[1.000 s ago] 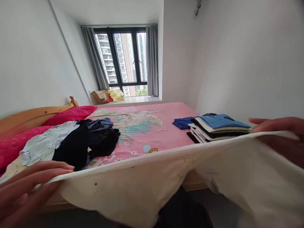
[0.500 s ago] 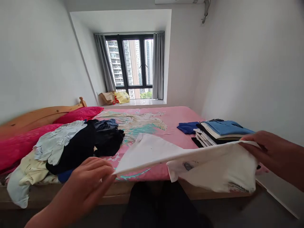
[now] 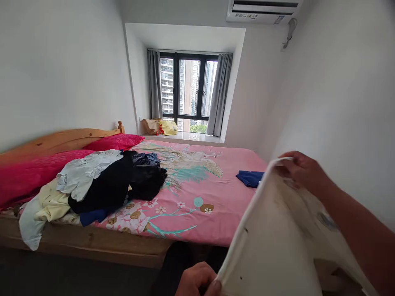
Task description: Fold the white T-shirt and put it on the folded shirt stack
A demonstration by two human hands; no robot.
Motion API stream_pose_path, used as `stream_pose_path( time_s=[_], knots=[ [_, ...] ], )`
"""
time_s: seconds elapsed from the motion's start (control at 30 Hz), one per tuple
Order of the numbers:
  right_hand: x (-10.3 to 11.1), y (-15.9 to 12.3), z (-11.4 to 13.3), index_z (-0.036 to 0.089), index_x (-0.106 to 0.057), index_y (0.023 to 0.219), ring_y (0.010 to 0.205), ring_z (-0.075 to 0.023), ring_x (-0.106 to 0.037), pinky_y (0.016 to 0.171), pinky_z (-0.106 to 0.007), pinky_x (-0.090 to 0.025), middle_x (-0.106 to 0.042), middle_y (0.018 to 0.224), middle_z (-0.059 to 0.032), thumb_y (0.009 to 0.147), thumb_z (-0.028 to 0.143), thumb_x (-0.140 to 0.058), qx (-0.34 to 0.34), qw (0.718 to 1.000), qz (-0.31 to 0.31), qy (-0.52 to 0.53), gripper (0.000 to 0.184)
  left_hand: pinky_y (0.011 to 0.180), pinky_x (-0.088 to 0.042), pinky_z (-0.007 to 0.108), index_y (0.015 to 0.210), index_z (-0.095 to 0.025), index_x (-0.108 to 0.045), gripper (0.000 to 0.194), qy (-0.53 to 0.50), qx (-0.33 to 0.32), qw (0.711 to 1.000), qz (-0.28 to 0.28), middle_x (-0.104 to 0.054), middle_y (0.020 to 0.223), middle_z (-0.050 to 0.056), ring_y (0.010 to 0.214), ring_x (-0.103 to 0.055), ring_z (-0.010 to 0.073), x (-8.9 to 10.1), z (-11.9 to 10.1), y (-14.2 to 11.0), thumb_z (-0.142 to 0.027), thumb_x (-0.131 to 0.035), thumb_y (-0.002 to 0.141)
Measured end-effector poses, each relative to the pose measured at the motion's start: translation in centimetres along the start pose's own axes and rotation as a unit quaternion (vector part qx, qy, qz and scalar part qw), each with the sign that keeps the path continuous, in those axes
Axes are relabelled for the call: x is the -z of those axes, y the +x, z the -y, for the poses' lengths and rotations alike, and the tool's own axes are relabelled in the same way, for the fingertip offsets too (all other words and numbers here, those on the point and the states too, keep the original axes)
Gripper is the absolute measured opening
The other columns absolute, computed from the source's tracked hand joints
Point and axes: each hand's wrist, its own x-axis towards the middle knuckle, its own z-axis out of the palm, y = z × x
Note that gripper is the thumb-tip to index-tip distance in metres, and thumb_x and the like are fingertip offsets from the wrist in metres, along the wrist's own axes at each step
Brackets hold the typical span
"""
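A white T-shirt (image 3: 271,230) with dark printed patches hangs stretched between my two hands at the lower right, its edge running taut on a slant. Low in the middle, my left hand (image 3: 199,280) pinches the bottom end of that edge, just off the front of the bed. My right hand (image 3: 304,168), higher and farther right, grips the upper corner, fingers closed on the cloth. Behind the shirt lies a folded navy garment (image 3: 249,178); the shirt and my right arm hide the folded stack beside it.
A loose heap of clothes (image 3: 108,185), black, white, cream and blue, lies on the left of the bed, partly over its front edge. Pink floral bedding (image 3: 212,224) covers the bed. Red pillows (image 3: 46,168) rest against the wooden headboard (image 3: 70,135). Bags (image 3: 168,127) stand on the windowsill.
My left hand has moved right and down, and my right hand has risen and moved left. The shirt has swung from nearly level to a steep slant. The view has turned left.
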Motion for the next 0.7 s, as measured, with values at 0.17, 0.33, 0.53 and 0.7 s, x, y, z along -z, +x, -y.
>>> stream_pose_path(
  time_s=[0.17,0.33,0.53,0.7],
  knots=[
    [-11.3,0.1,7.0,0.024,-0.031,0.137,0.122,-0.0223,-0.047,0.088,-0.042,-0.046,-0.051,0.129,-0.0091,0.085,0.03,-0.054,0.115,0.97,0.152,0.152,0.057,0.052,-0.033,0.024,0.062,-0.018,-0.061,0.046,-0.17,0.177,0.959,-0.142,-0.053,0.056,0.001,0.055,-0.048,0.0139,1.6,7.6,0.3,-0.064,-0.062,0.063],
    [-16.6,-11.0,2.4,0.024,-0.053,0.121,0.119,-0.0215,-0.049,0.099,-0.043,-0.042,-0.055,0.125,-0.0061,0.082,0.023,-0.049,0.115,0.958,0.244,0.1,0.039,0.047,-0.032,0.022,0.065,-0.016,-0.061,0.052,-0.234,0.354,0.877,-0.226,-0.057,0.055,-0.001,0.051,-0.055,0.0139,3.3,16.0,-2.1,-0.06,-0.075,0.041],
    [-16.6,-27.8,-11.4,0.017,-0.056,0.111,0.106,-0.0237,-0.057,0.093,-0.046,-0.046,-0.061,0.11,-0.0104,0.065,0.012,-0.04,-0.111,0.988,0.11,-0.013,0.049,0.053,-0.041,0.025,0.073,-0.014,-0.066,0.056,-0.245,0.399,0.842,-0.268,-0.066,0.068,0.004,0.064,-0.064,0.0195,3.2,20.6,-4.7,-0.053,-0.079,0.035],
    [-14.9,-34.3,-14.3,0.02,-0.054,0.109,0.1,-0.0227,-0.06,0.089,-0.043,-0.048,-0.062,0.105,-0.0068,0.067,0.014,-0.041,-0.201,0.978,0.057,-0.027,0.044,0.055,-0.043,0.026,0.082,-0.015,-0.067,0.057,-0.202,0.396,0.846,-0.293,-0.068,0.074,0.005,0.071,-0.065,0.021,2.8,20.2,-4.1,-0.053,-0.077,0.041]
  ],
)
